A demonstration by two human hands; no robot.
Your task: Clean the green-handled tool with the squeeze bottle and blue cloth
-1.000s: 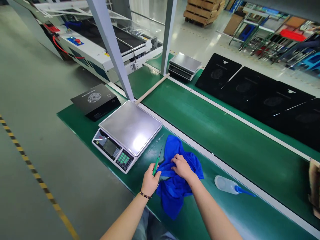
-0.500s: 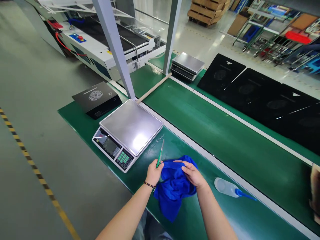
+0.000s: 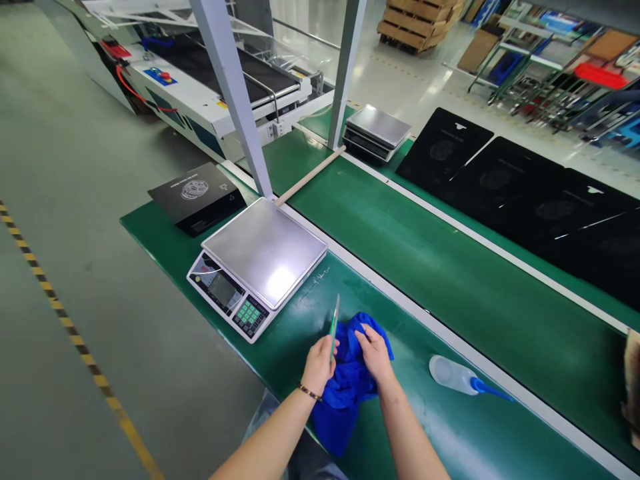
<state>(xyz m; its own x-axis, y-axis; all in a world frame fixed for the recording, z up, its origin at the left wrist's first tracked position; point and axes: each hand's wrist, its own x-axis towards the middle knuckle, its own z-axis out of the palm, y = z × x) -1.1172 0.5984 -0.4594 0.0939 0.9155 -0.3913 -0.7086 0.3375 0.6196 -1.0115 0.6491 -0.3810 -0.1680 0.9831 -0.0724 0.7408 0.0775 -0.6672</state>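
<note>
My left hand (image 3: 319,363) is closed round a thin green-handled tool (image 3: 333,325) that points up and away from me. My right hand (image 3: 374,351) grips a bunched blue cloth (image 3: 347,390) lying on the green bench (image 3: 165,233) in front of me. The two hands are close together over the cloth, which hangs partly over the bench's near edge. A bead bracelet sits on my left wrist.
A steel-topped weighing scale (image 3: 263,257) stands left of the hands, a black box (image 3: 197,198) beyond it. A clear squeeze bottle with a blue nozzle (image 3: 457,377) lies to the right. Black panels (image 3: 520,190) line the far side of the belt, beside a second scale (image 3: 377,132) and grey posts (image 3: 233,93).
The cloth has been gathered from a spread shape into a tighter bunch and pulled nearer to me. My left hand has tilted the green tool more upright and moved right, toward the right hand.
</note>
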